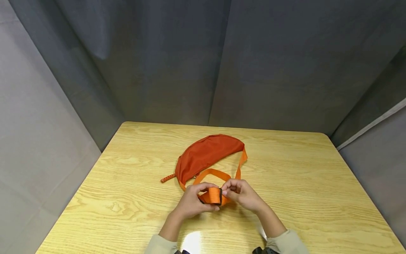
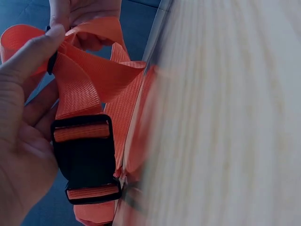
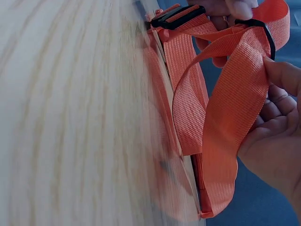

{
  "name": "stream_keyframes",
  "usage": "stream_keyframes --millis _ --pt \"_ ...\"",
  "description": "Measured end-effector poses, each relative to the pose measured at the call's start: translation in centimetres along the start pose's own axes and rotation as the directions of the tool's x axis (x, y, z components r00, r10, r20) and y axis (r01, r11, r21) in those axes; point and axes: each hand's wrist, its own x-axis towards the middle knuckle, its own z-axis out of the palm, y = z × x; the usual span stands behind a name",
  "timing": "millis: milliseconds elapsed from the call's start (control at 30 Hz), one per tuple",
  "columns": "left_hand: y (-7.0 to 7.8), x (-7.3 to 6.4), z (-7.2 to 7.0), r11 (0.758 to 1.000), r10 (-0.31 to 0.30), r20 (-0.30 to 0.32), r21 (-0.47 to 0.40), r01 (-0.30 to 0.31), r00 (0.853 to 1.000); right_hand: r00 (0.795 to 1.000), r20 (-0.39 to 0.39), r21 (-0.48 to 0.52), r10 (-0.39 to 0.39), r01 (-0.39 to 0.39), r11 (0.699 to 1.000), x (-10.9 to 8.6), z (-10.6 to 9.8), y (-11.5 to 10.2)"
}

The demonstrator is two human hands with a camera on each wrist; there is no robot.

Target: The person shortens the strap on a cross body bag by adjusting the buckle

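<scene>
A: What does the head view give you?

B: A red half-moon bag lies on the wood-grain worktop, with a patterned cord pull sticking out at one end. An orange strap is attached at both ends of it.

A: Who has hold of the strap?

B: The left hand curls thumb and fingers round a loop of it. The right hand pinches it next to the black slider. A dark grey curtain hangs behind.

A: Left wrist view?

B: The left hand's grip is clasped on the strap, thumb lying over the webbing close by the slider. A black clip buckle, its two halves joined, sits on the strap just beside the palm.

A: And the right wrist?

B: The right hand's grip has the strap too, thumb tip near the slider's edge, fingers behind the webbing. The buckle shows farther off.

A: Do those rear fingers touch the slider?

B: I can't fairly say; overlapping webbing hides them.
</scene>
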Motion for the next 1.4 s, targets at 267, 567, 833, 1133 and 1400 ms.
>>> stream_keyframes --millis 267,567,833,1133,1400 --pt "-0.3 0.2 -0.5 0.999 0.033 -0.035 0.007 -0.033 0.999 0.998 -0.056 -0.164 -0.03 0.021 0.986 -0.4 0.1 -1.6" --pt "1.1 0.5 -1.0 0.997 -0.03 -0.054 0.073 0.034 0.998 0.984 -0.02 -0.349 -0.176 0.158 0.924 -0.5 1.2 -3.6" --pt "4.3 0.5 -1.4 0.993 -0.04 -0.032 0.112 0.044 0.999 0.987 -0.045 -0.35 -0.154 0.129 0.928 -0.4 1.9 -5.4" --pt "0.7 0.9 -1.0 0.993 -0.074 -0.023 0.095 0.076 0.997 0.991 -0.083 -0.417 -0.102 0.059 0.907 0.0 1.4 -3.1" --pt "0.2 0.6 -1.9 0.983 -0.089 0.002 0.161 0.088 0.996 0.984 -0.064 -0.407 -0.169 0.129 0.904 0.1 0.8 -1.4"
